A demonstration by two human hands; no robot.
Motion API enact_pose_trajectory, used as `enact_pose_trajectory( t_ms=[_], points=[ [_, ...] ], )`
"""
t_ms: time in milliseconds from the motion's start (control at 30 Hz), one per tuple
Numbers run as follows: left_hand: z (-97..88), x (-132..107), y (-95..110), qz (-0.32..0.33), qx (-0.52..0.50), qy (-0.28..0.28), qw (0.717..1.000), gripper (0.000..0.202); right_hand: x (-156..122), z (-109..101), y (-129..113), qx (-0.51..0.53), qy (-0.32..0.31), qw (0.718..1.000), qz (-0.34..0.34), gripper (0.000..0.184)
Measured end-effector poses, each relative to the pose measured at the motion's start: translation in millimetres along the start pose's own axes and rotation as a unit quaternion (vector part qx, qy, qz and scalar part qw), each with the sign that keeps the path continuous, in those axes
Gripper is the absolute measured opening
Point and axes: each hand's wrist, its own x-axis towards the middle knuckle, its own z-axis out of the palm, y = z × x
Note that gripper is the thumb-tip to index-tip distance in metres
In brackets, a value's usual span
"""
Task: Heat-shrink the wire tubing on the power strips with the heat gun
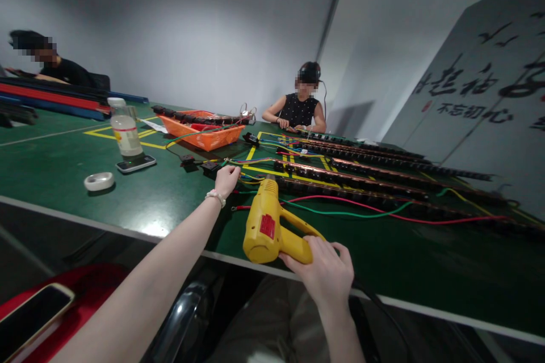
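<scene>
My right hand (326, 266) is wrapped round the handle of a yellow heat gun (261, 224). Its nozzle points away from me, toward the coloured wires (252, 179) on the table. My left hand (227, 180) is closed on these wires, just left of the nozzle; its fingertips are partly hidden. Beside that hand lies a black connector (210, 167). To the right, long black strips with copper-coloured edges (353, 180) lie in rows. A red wire (366, 202) and a green wire (361, 214) run along the near side of them.
An orange basket (208, 139) holds more strips. A bottle (126, 130), a phone (136, 164) and a white ring-shaped object (99, 181) stand at left on the green table (170, 198). One person (304, 102) sits opposite, another (63, 68) far left. A black cord (383, 306) hangs near my right arm.
</scene>
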Motion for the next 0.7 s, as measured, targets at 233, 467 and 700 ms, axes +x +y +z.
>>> enact_pose_trajectory(
  t_ms=[233,467,700],
  points=[
    [2.6,3.1,-3.4,0.004,0.013,0.005,1.0,0.035,-2.4,-4.3,4.9,-0.019,-0.007,1.0,-0.001,0.046],
    [4.3,2.8,-3.5,0.001,0.018,0.007,1.0,0.036,-3.0,-3.1,5.3,-0.015,-0.006,1.0,-0.001,0.044],
    [4.9,3.7,-5.8,0.005,0.032,0.007,0.999,0.036,0.6,-2.0,-3.9,-0.005,-0.01,1.0,-0.006,0.047]
  ],
)
